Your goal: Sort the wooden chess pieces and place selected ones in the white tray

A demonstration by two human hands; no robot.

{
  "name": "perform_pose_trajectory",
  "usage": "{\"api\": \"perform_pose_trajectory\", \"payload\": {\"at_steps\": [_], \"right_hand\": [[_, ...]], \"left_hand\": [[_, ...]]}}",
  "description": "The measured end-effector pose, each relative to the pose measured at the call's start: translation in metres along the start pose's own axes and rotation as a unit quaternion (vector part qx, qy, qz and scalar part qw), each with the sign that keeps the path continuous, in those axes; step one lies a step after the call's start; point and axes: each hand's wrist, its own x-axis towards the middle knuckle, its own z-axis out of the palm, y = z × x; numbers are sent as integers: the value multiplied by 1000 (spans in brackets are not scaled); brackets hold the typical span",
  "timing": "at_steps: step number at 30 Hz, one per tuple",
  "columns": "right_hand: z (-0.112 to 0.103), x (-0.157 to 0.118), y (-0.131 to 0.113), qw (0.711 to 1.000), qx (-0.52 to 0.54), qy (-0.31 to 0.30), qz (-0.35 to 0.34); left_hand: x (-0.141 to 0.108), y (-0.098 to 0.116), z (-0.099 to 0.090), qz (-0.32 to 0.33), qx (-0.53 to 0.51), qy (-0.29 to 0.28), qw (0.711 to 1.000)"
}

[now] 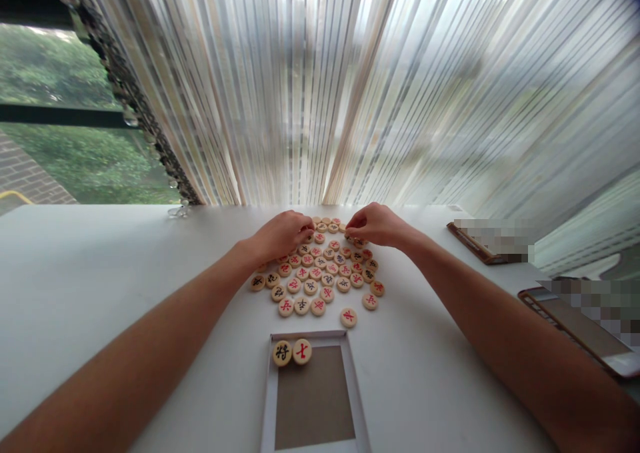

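Note:
Many round wooden xiangqi pieces [316,273], marked with red or black characters, lie loose on the white table, mostly face up. At the far left side of the spread, my left hand [285,233] is closed, its fingertips pinched at a piece they partly cover. Opposite it, my right hand [377,225] has its thumb and fingers pinched together at another piece. Nearer to me lies a shallow white box [361,400] with a grey-brown bottom. Side by side in its far left corner sit a black-marked piece [283,353] and a red-marked piece [302,352].
The white table [125,266] reaches back to a striped string curtain [280,106] and a window. At the right lie a brown-edged box [475,241] and a second box-like object [575,326], both partly pixelated. My forearms flank the pieces.

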Motion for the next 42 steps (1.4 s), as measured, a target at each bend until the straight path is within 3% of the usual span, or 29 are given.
{"api": "perform_pose_trajectory", "payload": {"at_steps": [10,16,27,37,42], "right_hand": [[2,7,13,999,42,-1,19],[-9,6,18,999,30,6,12],[-3,-1,4,994,-34,-83,-59],[-3,2,9,992,-58,-89,-61],[-2,2,9,994,-49,-83,-55]], "left_hand": [[-2,-18,-17,-43,-26,50,997],[-3,-26,-30,-93,-15,36,995],[-4,-17,-28,-95,-12,17,995],[-5,-22,-29,-95,-14,12,995],[-6,-25,-21,-89,-11,10,996]]}}
